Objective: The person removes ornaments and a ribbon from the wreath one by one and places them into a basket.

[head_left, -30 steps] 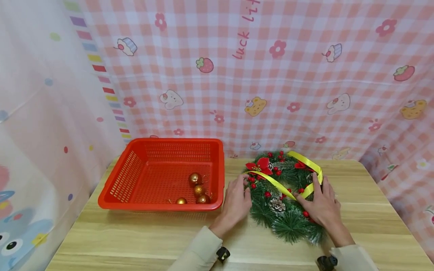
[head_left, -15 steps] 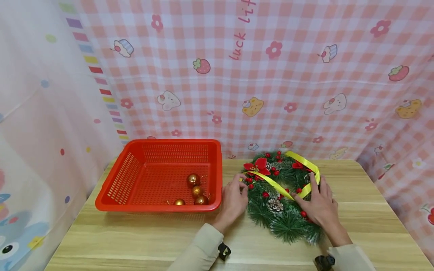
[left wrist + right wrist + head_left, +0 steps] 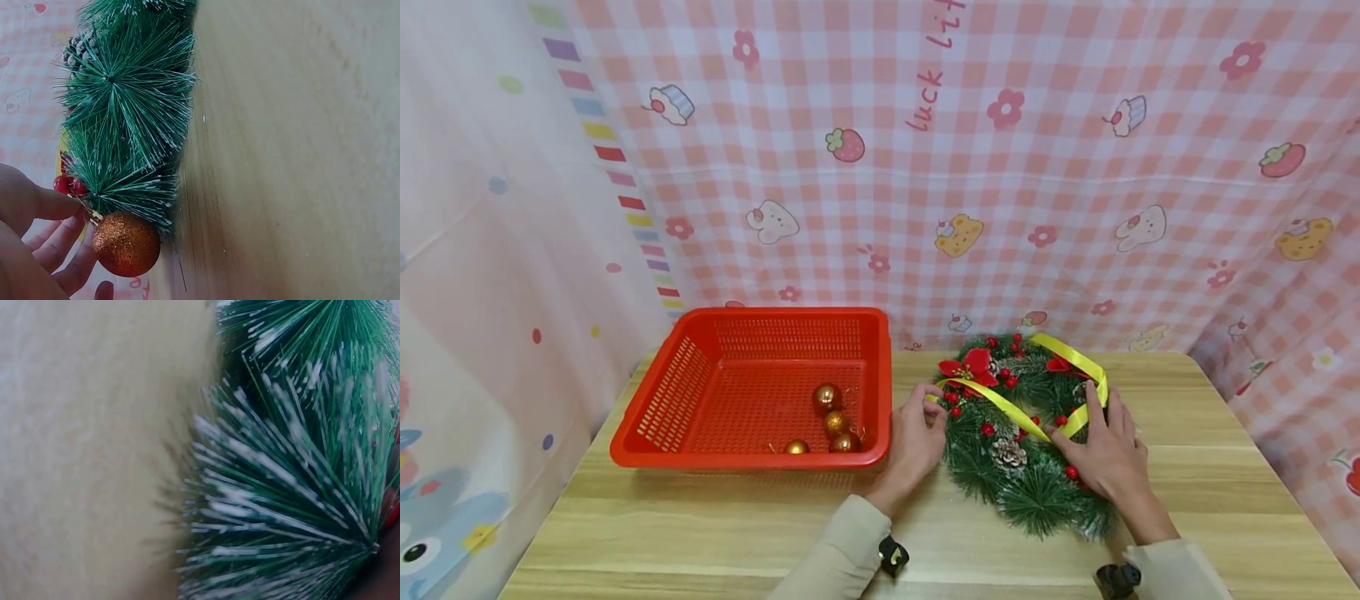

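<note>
A green wreath [image 3: 1037, 500] with red berries, red flowers and pine cones lies on the table. Yellow ribbon [image 3: 996, 400] loops across it. At the wreath's left edge, my left hand [image 3: 916, 437] pinches the gold hanging loop of a glittery copper Christmas ball [image 3: 127, 244]. The ball hangs beside the needles in the left wrist view; in the head view it is hidden. My right hand [image 3: 1108, 454] rests on the wreath's right side, fingers extended, thumb at the ribbon. Frosted needles [image 3: 281, 487] fill much of the right wrist view.
A red plastic basket [image 3: 751, 460] stands left of the wreath. Several gold balls [image 3: 827, 398] lie in its near right corner. Behind the wooden table [image 3: 700, 533] hangs a pink checked curtain [image 3: 880, 200].
The head view has shifted slightly. My left fingers are bent a little more at the wreath's left edge, while the right hand keeps its place on the wreath.
</note>
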`<state>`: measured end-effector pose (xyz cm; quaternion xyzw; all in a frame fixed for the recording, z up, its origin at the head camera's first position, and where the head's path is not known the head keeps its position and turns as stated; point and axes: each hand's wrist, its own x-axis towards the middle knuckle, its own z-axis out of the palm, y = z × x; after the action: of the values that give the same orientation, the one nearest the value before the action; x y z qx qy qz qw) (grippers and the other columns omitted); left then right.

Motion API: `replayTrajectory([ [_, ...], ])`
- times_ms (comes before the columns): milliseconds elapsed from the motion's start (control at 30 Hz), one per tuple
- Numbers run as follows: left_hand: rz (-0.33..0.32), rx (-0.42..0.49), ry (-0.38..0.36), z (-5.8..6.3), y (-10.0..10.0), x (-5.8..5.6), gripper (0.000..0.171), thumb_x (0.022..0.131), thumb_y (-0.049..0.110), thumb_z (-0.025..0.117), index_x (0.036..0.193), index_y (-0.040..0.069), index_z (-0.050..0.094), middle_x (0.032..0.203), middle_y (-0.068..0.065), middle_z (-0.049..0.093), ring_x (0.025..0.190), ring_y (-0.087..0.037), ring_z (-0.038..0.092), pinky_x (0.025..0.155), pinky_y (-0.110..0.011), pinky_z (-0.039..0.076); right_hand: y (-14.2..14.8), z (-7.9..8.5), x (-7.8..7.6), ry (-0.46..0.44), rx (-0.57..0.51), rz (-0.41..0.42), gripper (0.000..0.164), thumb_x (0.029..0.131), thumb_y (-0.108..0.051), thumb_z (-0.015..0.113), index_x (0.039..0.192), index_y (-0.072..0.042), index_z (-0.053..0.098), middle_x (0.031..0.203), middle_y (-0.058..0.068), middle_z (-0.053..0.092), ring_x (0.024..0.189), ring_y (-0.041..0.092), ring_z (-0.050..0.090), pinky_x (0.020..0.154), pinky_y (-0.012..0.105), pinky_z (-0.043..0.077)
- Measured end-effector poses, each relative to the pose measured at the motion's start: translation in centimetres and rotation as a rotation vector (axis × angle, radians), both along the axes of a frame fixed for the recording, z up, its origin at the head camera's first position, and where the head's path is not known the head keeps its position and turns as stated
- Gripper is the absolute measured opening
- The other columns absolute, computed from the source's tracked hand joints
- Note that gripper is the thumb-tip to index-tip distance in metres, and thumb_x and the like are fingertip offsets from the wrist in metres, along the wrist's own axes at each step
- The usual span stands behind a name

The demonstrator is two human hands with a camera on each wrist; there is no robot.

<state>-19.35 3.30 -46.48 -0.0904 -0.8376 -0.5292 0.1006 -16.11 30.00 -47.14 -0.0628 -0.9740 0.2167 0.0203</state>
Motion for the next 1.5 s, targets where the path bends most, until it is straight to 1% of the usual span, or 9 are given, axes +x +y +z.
replayTrajectory([
  [133, 0.004, -0.007, -0.007, -0.03, -0.01, -0.12, 0.023, 0.089, -0.003, 0.066, 0.109, 0.008, 0.063, 0.082, -0.003, 0.070, 0.073, -0.012, 0.065, 0.068, -0.026, 0.053, -0.05, 0.08, -0.05, -0.004, 0.001, -0.001, 0.103, 0.093, -0.067, 0.049, 0.159, -0.010, -0.005, 0.160, 0.033, -0.005, 0.140, 0.060, 0.008, 0.094, 0.081, 0.021],
  [367, -0.022, -0.032, -0.007, -0.03, -0.10, -0.27, 0.024, 0.090, -0.002, 0.065, 0.112, 0.008, 0.065, 0.081, -0.002, 0.071, 0.071, -0.009, 0.064, 0.068, -0.025, 0.052, -0.07, 0.12, -0.14, -0.005, 0.002, -0.004, 0.102, 0.093, -0.067, 0.049, 0.159, -0.011, -0.005, 0.160, 0.032, -0.006, 0.141, 0.059, 0.007, 0.094, 0.081, 0.020],
  [633, -0.015, -0.013, -0.016, -0.19, -0.08, -0.29, 0.024, 0.090, -0.003, 0.065, 0.110, 0.009, 0.064, 0.082, -0.002, 0.070, 0.070, -0.007, 0.061, 0.066, -0.024, 0.050, -0.06, 0.12, -0.23, -0.011, 0.007, -0.008, 0.103, 0.092, -0.068, 0.049, 0.159, -0.012, -0.006, 0.160, 0.032, -0.007, 0.141, 0.058, 0.007, 0.094, 0.081, 0.021],
  [867, -0.003, -0.030, 0.016, -0.17, 0.08, -0.24, 0.021, 0.093, -0.002, 0.061, 0.109, 0.012, 0.061, 0.085, -0.003, 0.068, 0.071, -0.008, 0.060, 0.065, -0.024, 0.050, -0.09, 0.15, -0.21, -0.015, 0.010, -0.012, 0.103, 0.093, -0.068, 0.048, 0.159, -0.012, -0.007, 0.160, 0.032, -0.006, 0.141, 0.059, 0.007, 0.095, 0.080, 0.021],
  [1033, -0.034, -0.041, 0.032, -0.26, 0.14, -0.26, 0.021, 0.096, 0.000, 0.056, 0.113, 0.012, 0.059, 0.084, -0.002, 0.061, 0.067, -0.008, 0.054, 0.061, -0.024, 0.046, -0.14, 0.22, -0.14, -0.013, 0.011, -0.012, 0.102, 0.093, -0.067, 0.049, 0.159, -0.012, -0.006, 0.160, 0.031, -0.006, 0.141, 0.059, 0.008, 0.094, 0.080, 0.022],
  [1233, -0.075, -0.033, 0.035, -0.40, 0.17, -0.38, 0.021, 0.098, 0.000, 0.052, 0.115, 0.012, 0.057, 0.092, -0.001, 0.059, 0.071, -0.009, 0.052, 0.065, -0.025, 0.046, -0.05, 0.14, -0.07, -0.014, 0.010, -0.010, 0.102, 0.093, -0.067, 0.049, 0.159, -0.011, -0.005, 0.160, 0.032, -0.006, 0.140, 0.059, 0.008, 0.095, 0.080, 0.022],
  [1333, -0.096, -0.015, 0.022, -0.42, 0.25, -0.41, 0.021, 0.099, 0.000, 0.051, 0.116, 0.012, 0.056, 0.093, -0.001, 0.057, 0.070, -0.009, 0.051, 0.064, -0.024, 0.045, -0.01, 0.05, -0.07, -0.014, 0.011, -0.009, 0.102, 0.093, -0.067, 0.048, 0.159, -0.011, -0.005, 0.160, 0.032, -0.006, 0.141, 0.059, 0.008, 0.095, 0.080, 0.021],
  [1433, -0.100, 0.000, 0.016, -0.38, 0.36, -0.47, 0.021, 0.099, 0.000, 0.051, 0.117, 0.011, 0.056, 0.092, -0.001, 0.057, 0.068, -0.009, 0.049, 0.063, -0.024, 0.044, -0.02, -0.02, -0.06, -0.016, 0.010, -0.012, 0.102, 0.093, -0.068, 0.048, 0.159, -0.011, -0.006, 0.160, 0.032, -0.006, 0.141, 0.058, 0.007, 0.095, 0.081, 0.021],
  [1500, -0.088, 0.002, 0.015, -0.27, 0.43, -0.49, 0.021, 0.099, 0.001, 0.052, 0.117, 0.011, 0.056, 0.093, -0.001, 0.058, 0.067, -0.009, 0.049, 0.063, -0.023, 0.044, -0.03, -0.02, -0.05, -0.018, 0.010, -0.013, 0.102, 0.093, -0.068, 0.047, 0.159, -0.011, -0.006, 0.160, 0.031, -0.007, 0.141, 0.058, 0.007, 0.095, 0.081, 0.021],
])
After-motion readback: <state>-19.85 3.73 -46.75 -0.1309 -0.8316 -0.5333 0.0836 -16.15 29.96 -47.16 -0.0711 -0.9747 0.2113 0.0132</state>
